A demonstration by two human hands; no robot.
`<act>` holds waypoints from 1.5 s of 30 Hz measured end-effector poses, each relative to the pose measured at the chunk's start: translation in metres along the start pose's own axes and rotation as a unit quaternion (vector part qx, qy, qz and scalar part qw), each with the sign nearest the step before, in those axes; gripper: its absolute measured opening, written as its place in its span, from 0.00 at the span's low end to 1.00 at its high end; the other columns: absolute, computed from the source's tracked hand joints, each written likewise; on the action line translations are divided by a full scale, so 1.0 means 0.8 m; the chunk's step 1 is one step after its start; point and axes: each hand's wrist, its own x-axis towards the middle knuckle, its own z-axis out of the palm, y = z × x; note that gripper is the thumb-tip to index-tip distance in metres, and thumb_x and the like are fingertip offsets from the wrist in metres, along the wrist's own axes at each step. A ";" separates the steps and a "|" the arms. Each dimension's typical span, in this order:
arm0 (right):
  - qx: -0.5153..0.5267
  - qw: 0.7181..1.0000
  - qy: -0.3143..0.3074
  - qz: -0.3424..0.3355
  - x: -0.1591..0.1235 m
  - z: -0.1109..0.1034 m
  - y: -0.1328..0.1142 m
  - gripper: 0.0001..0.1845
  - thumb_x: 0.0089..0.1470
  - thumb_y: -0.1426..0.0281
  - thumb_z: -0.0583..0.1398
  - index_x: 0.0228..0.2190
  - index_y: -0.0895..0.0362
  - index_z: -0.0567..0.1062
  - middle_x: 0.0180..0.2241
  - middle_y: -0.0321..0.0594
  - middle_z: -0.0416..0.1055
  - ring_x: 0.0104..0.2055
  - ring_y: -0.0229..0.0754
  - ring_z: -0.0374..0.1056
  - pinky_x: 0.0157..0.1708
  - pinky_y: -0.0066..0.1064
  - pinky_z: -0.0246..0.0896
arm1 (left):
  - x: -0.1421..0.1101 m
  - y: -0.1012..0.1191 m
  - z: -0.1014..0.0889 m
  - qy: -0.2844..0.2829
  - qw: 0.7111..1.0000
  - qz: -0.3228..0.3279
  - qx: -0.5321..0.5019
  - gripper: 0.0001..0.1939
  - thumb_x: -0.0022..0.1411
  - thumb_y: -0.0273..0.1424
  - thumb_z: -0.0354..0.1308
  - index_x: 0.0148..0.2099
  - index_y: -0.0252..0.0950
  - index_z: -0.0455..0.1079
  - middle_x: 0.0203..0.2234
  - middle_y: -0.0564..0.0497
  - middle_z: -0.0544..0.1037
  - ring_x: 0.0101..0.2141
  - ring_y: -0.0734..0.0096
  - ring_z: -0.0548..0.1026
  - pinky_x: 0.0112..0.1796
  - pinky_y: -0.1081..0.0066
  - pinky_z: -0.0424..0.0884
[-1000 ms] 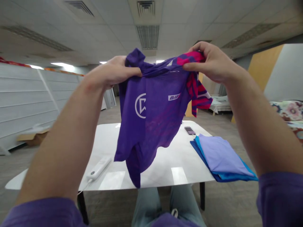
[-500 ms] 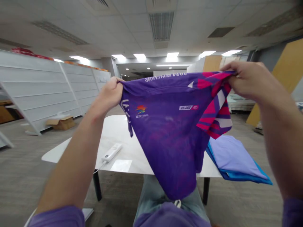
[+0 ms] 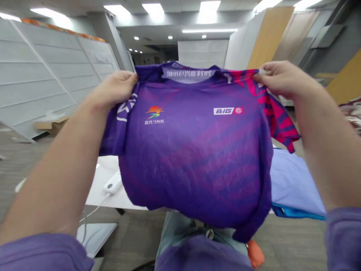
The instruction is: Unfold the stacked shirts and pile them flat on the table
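Note:
A purple short-sleeved T-shirt (image 3: 191, 150) hangs stretched in front of me, its printed front facing me. It carries an orange sun logo on the left, a "BIG" label on the right, and a pink-patterned sleeve on the right side. My left hand (image 3: 120, 86) is closed on the left shoulder, fingers pinching the fabric. At the opposite shoulder, my right hand (image 3: 278, 77) grips the cloth in the same way. The shirt hides much of the table behind it, and its lower part bulges toward my lap.
Behind the shirt stands a white table (image 3: 105, 199) with a white power strip (image 3: 113, 183) and its cable. Folded light-purple and blue clothes (image 3: 296, 180) lie at the table's right end. White shelving panels (image 3: 53, 64) and a cardboard box (image 3: 50, 124) stand at the left.
The shirt has opened out from a drooping, folded shape to a spread front with the neckline showing. My hands are slightly farther apart on the shoulders, and my view has tilted down.

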 end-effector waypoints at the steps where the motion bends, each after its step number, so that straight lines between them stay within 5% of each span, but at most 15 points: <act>1: 0.039 0.997 -0.056 0.019 0.018 0.047 0.018 0.36 0.75 0.45 0.60 0.51 0.70 0.82 0.32 0.41 0.83 0.21 0.25 0.64 0.30 0.29 0.54 | 0.023 -0.031 0.035 -0.028 0.999 -0.033 -0.001 0.36 0.86 0.50 0.47 0.46 0.18 0.76 0.29 0.56 0.76 0.42 0.71 0.78 0.62 0.49 0.74; 5: 0.056 0.985 -0.140 0.084 0.072 0.246 0.089 0.16 0.76 0.63 0.66 0.48 0.65 0.83 0.35 0.43 0.84 0.29 0.36 0.70 0.35 0.30 0.67 | 0.100 -0.141 0.185 -0.082 0.988 -0.132 0.008 0.28 0.82 0.49 0.54 0.39 0.31 0.76 0.35 0.48 0.84 0.45 0.61 0.79 0.56 0.62 0.77; 9: -0.012 0.990 -0.112 0.088 0.062 0.409 0.130 0.24 0.72 0.56 0.66 0.56 0.64 0.80 0.55 0.60 0.82 0.56 0.59 0.78 0.60 0.49 0.74 | 0.122 -0.211 0.313 -0.050 0.987 -0.147 0.031 0.18 0.80 0.41 0.53 0.53 0.32 0.76 0.54 0.35 0.82 0.60 0.47 0.75 0.67 0.48 0.69; 12: -0.030 0.988 -0.138 0.063 -0.008 0.475 0.131 0.36 0.73 0.48 0.61 0.66 0.64 0.74 0.67 0.67 0.74 0.69 0.68 0.71 0.70 0.61 0.67 | 0.084 -0.238 0.379 -0.076 0.989 -0.118 0.045 0.21 0.79 0.38 0.53 0.64 0.32 0.74 0.66 0.30 0.72 0.69 0.42 0.67 0.74 0.38 0.59; 15: -0.030 0.968 -0.247 0.016 -0.114 0.497 0.112 0.47 0.72 0.39 0.57 0.72 0.64 0.71 0.73 0.68 0.68 0.75 0.71 0.67 0.74 0.62 0.63 | 0.008 -0.247 0.413 -0.172 0.982 -0.059 0.041 0.24 0.75 0.43 0.58 0.66 0.37 0.76 0.68 0.35 0.72 0.70 0.45 0.69 0.75 0.44 0.61; 18: -0.025 0.954 -0.299 -0.027 -0.218 0.493 0.098 0.58 0.69 0.31 0.55 0.79 0.61 0.63 0.81 0.63 0.56 0.82 0.71 0.56 0.81 0.63 0.54 | -0.083 -0.246 0.417 -0.233 0.970 -0.044 0.055 0.32 0.75 0.50 0.58 0.72 0.38 0.73 0.74 0.35 0.70 0.74 0.41 0.67 0.76 0.40 0.61; 21: -0.027 0.950 -0.306 -0.065 -0.288 0.474 0.102 0.56 0.72 0.32 0.52 0.83 0.55 0.58 0.83 0.56 0.51 0.85 0.65 0.50 0.84 0.64 0.46 | -0.171 -0.241 0.401 -0.251 0.963 -0.062 0.078 0.39 0.77 0.54 0.53 0.78 0.35 0.67 0.79 0.30 0.64 0.80 0.34 0.58 0.77 0.32 0.54; 25: -0.049 0.950 -0.296 -0.088 -0.331 0.423 0.118 0.51 0.76 0.37 0.51 0.84 0.54 0.56 0.83 0.54 0.50 0.86 0.63 0.48 0.85 0.66 0.38 | -0.266 -0.235 0.361 -0.242 0.960 -0.050 0.133 0.42 0.80 0.56 0.47 0.83 0.36 0.60 0.83 0.33 0.58 0.84 0.39 0.51 0.80 0.32 0.49; 29: -0.035 0.947 -0.301 -0.110 -0.377 0.366 0.115 0.51 0.76 0.39 0.53 0.85 0.53 0.50 0.84 0.53 0.46 0.86 0.61 0.46 0.86 0.65 0.40 | -0.338 -0.222 0.327 -0.254 0.950 -0.046 0.173 0.47 0.79 0.59 0.48 0.86 0.36 0.55 0.83 0.34 0.57 0.83 0.39 0.53 0.79 0.33 0.55; 32: -0.014 0.939 -0.321 -0.122 -0.430 0.331 0.099 0.52 0.76 0.39 0.56 0.86 0.46 0.46 0.84 0.48 0.47 0.86 0.61 0.47 0.85 0.67 0.43 | -0.389 -0.208 0.320 -0.247 0.949 -0.053 0.186 0.46 0.78 0.56 0.46 0.88 0.41 0.50 0.83 0.38 0.57 0.83 0.39 0.54 0.79 0.32 0.55; 35: -0.001 0.931 -0.341 -0.128 -0.466 0.295 0.085 0.54 0.75 0.38 0.56 0.86 0.48 0.46 0.83 0.51 0.49 0.85 0.62 0.50 0.84 0.68 0.43 | -0.435 -0.200 0.321 -0.220 0.951 -0.066 0.206 0.49 0.75 0.56 0.45 0.90 0.50 0.34 0.85 0.46 0.48 0.83 0.44 0.49 0.80 0.33 0.51; 37: 0.010 0.928 -0.349 -0.129 -0.466 0.264 0.089 0.55 0.74 0.37 0.57 0.86 0.51 0.48 0.83 0.52 0.52 0.84 0.62 0.54 0.84 0.66 0.43 | -0.455 -0.204 0.319 -0.225 0.948 -0.077 0.211 0.52 0.71 0.58 0.45 0.87 0.59 0.23 0.85 0.58 0.40 0.84 0.49 0.46 0.80 0.34 0.51; 39: -0.003 0.941 -0.326 -0.090 -0.444 0.225 0.112 0.50 0.75 0.39 0.57 0.84 0.51 0.55 0.80 0.51 0.61 0.80 0.62 0.62 0.82 0.61 0.54 | -0.463 -0.212 0.315 -0.235 0.945 -0.086 0.211 0.54 0.67 0.60 0.45 0.83 0.66 0.17 0.83 0.68 0.32 0.84 0.52 0.43 0.79 0.34 0.51; 42: -0.113 0.968 -0.216 0.062 -0.392 0.164 0.182 0.40 0.77 0.44 0.56 0.76 0.55 0.67 0.71 0.56 0.73 0.70 0.64 0.73 0.68 0.54 0.72 | -0.453 -0.211 0.310 -0.233 0.946 -0.109 0.198 0.59 0.60 0.60 0.50 0.81 0.69 0.15 0.81 0.74 0.27 0.83 0.54 0.37 0.79 0.37 0.47; 45: -0.275 0.929 -0.156 0.191 -0.355 0.123 0.258 0.36 0.75 0.50 0.59 0.68 0.64 0.73 0.66 0.66 0.74 0.65 0.69 0.75 0.63 0.55 0.72 | -0.434 -0.186 0.317 -0.222 0.957 -0.107 0.152 0.61 0.59 0.59 0.55 0.80 0.74 0.16 0.82 0.76 0.27 0.83 0.57 0.35 0.80 0.43 0.40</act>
